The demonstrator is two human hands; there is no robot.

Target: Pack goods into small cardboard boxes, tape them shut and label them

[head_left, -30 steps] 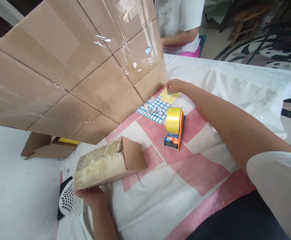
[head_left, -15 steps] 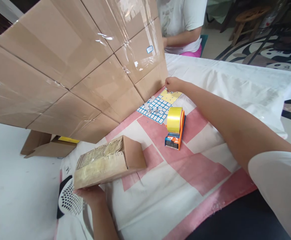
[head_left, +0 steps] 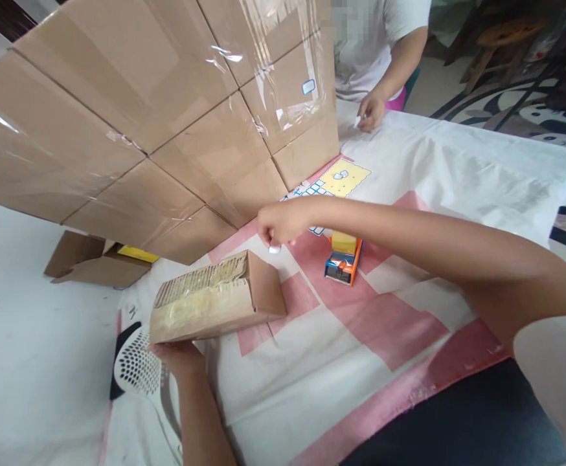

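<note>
A small cardboard box [head_left: 205, 310] with torn, tape-covered paper on its side sits on the table in front of me. My left hand [head_left: 183, 359] holds it at its near lower edge, the fingertips partly hidden by the box. Just beyond the box's right end, my right hand [head_left: 285, 223] pinches a small white label with a blue border [head_left: 274, 249]. Partly behind my right forearm lie a sheet of blue-bordered labels [head_left: 316, 188] and a tape dispenser [head_left: 342, 266] in orange and blue with a yellow roll.
Stacked cardboard boxes [head_left: 200, 155] wrapped in clear tape form a wall at the back left. Near the left edge lie a white perforated paddle [head_left: 140, 362] and an open carton [head_left: 98, 259]. Across the white cloth [head_left: 458, 155], another person's hand [head_left: 373, 113] holds something small and white.
My right hand has moved left and nearer, from the label sheet to beside the box, carrying a label. My left hand stays at the box. The other person's hand has come into view.
</note>
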